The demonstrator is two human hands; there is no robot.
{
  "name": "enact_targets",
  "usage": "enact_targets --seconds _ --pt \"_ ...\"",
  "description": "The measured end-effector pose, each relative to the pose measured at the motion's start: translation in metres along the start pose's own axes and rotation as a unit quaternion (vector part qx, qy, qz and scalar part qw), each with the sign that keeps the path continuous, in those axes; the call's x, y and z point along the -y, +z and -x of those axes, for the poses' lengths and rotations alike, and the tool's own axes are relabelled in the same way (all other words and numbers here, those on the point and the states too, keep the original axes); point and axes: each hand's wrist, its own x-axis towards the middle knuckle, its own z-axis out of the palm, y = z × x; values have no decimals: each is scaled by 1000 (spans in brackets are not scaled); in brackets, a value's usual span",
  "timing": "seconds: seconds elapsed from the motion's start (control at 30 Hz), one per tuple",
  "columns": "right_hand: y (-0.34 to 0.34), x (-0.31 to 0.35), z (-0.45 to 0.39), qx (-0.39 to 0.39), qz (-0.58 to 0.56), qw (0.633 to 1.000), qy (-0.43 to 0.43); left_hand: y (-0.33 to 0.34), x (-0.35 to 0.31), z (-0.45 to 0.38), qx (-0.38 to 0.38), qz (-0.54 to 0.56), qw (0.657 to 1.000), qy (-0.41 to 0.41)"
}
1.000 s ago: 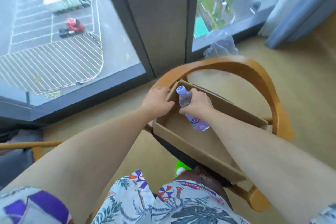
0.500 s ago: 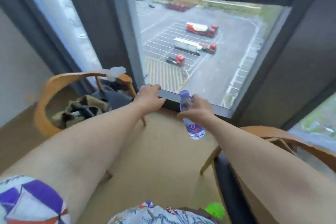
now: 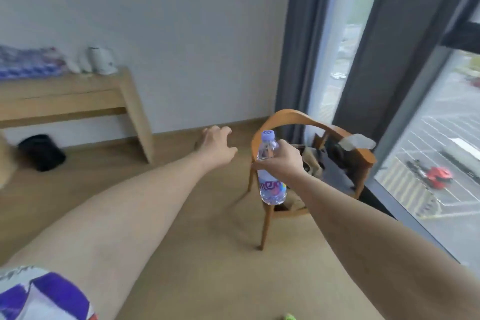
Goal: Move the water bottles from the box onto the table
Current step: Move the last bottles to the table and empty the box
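My right hand (image 3: 281, 161) grips a clear water bottle (image 3: 270, 184) with a purple cap around its upper body, holding it upright in the air at centre. My left hand (image 3: 215, 145) is stretched forward beside it, fingers loosely spread and holding nothing. The wooden table (image 3: 78, 97) stands at the far left against the wall, with several water bottles (image 3: 28, 62) blurred on its top. The box is out of view.
A white kettle (image 3: 101, 60) stands on the table's right end. A wooden chair (image 3: 306, 163) with bags on its seat stands right behind the held bottle, by the window. A black bin (image 3: 41, 152) sits on the floor under the table.
The view has swung left from the box on the chair, past the window, to the table. My right hand carried the bottle along; my left hand let go of the box and now hangs free.
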Motion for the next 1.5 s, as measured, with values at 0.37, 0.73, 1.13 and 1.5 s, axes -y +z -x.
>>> enact_targets --seconds 0.37,0.73,1.13,1.5 --pt "188 191 -37 220 -55 964 -137 -94 212 42 -112 -15 962 -249" --pt "323 330 -99 331 -74 913 -227 -159 338 -11 -159 -44 921 -353" --pt "495 459 -116 390 -50 879 -270 -219 499 -40 -172 -39 881 -439" --pt "669 613 -110 377 -36 892 -248 -325 726 -77 -160 -41 898 -407"
